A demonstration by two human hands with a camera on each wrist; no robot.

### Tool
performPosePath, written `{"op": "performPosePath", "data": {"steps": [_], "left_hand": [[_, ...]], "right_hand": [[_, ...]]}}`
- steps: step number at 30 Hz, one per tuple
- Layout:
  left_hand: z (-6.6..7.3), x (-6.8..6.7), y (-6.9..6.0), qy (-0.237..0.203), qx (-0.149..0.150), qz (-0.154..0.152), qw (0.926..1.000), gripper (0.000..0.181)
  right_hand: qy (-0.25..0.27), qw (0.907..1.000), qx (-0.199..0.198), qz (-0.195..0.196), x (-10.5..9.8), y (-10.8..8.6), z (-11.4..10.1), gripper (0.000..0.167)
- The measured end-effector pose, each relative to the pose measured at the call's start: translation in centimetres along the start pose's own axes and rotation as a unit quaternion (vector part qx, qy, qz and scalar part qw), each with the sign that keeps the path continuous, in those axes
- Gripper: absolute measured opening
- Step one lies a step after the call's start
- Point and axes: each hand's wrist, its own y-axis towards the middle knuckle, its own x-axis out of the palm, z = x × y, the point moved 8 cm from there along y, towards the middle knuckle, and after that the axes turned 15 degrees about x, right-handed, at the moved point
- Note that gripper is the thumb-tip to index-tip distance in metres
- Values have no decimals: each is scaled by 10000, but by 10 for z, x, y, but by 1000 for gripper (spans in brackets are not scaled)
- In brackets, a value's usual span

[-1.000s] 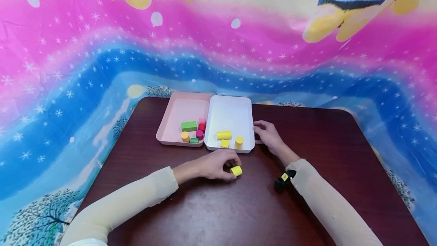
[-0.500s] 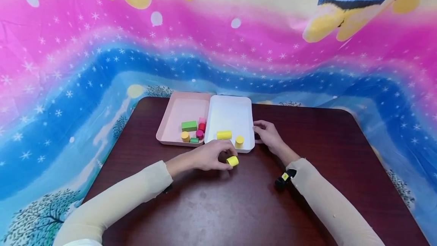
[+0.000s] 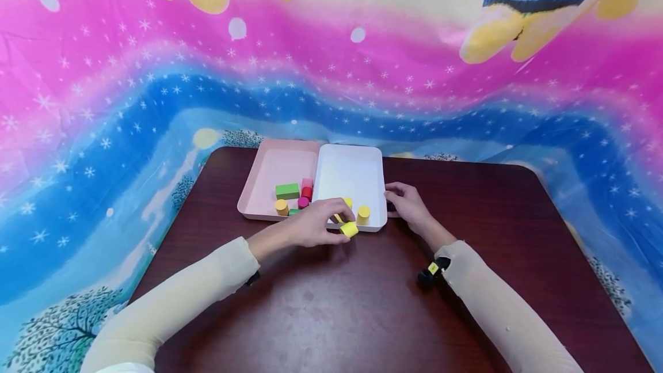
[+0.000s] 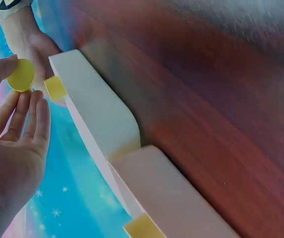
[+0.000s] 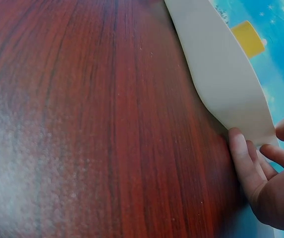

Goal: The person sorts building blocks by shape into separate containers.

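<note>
My left hand (image 3: pixel 318 223) pinches a short yellow cylinder block (image 3: pixel 349 229) between thumb and fingertips, just above the front rim of the white tray (image 3: pixel 357 166). In the left wrist view the block's round end (image 4: pixel 21 75) faces the camera. Inside the tray stands an upright yellow cylinder (image 3: pixel 364 214). Another yellow piece (image 3: pixel 348 202) lies there, partly hidden by my left hand. At the tray's right side my right hand (image 3: pixel 409 206) rests its fingertips against the wall. In the right wrist view its fingers (image 5: pixel 238 144) touch the outer wall near a corner.
A pink tray (image 3: pixel 269 166) stands against the white tray's left side. In it lie a green rectangular block (image 3: pixel 287 191), an orange-yellow cylinder (image 3: pixel 281 207), and several red, pink and green pieces. Behind the dark wooden table (image 3: pixel 311 315) hangs a printed cloth (image 3: pixel 331 85).
My left hand has carried the yellow cylinder block forward and slightly left, from above the table to the white tray's front edge. My right hand has stayed at the tray's side.
</note>
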Motion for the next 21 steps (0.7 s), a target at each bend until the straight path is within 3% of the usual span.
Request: {"op": "performPosePath", "data": {"steps": [11, 21], "left_hand": [[-15, -27, 3, 544, -186, 340, 9978, 33], [-22, -32, 11, 643, -231, 561, 9961, 34]], "right_hand": [[52, 10000, -56, -25, 1, 0, -1, 39], [90, 9999, -61, -20, 0, 2, 0, 39]]}}
